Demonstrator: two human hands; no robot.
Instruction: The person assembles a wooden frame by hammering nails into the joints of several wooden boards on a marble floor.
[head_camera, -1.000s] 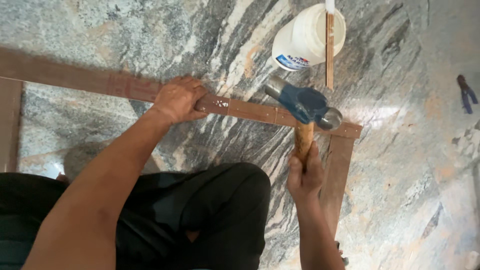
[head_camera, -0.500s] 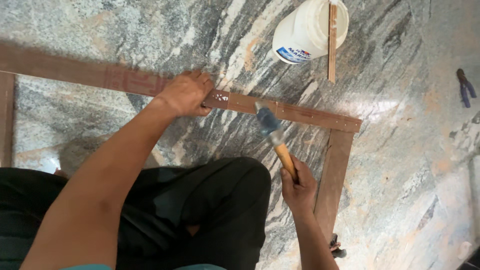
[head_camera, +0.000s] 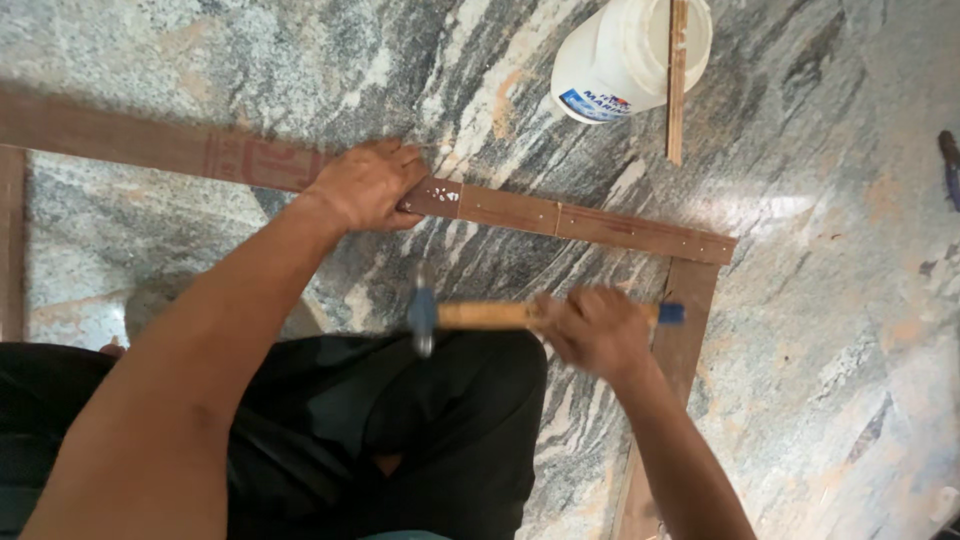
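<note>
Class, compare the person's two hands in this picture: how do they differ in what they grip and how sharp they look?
The left hand presses on the long wooden strip and looks sharp; the right hand grips the hammer by its wooden handle and is blurred. The left hand rests on the frame; the right hand is off the strip. Both are bare.

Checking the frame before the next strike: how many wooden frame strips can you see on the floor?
3: a long top strip under the left hand, a right strip meeting it at the corner, a left strip at the picture's edge. Others may lie out of view.
</note>
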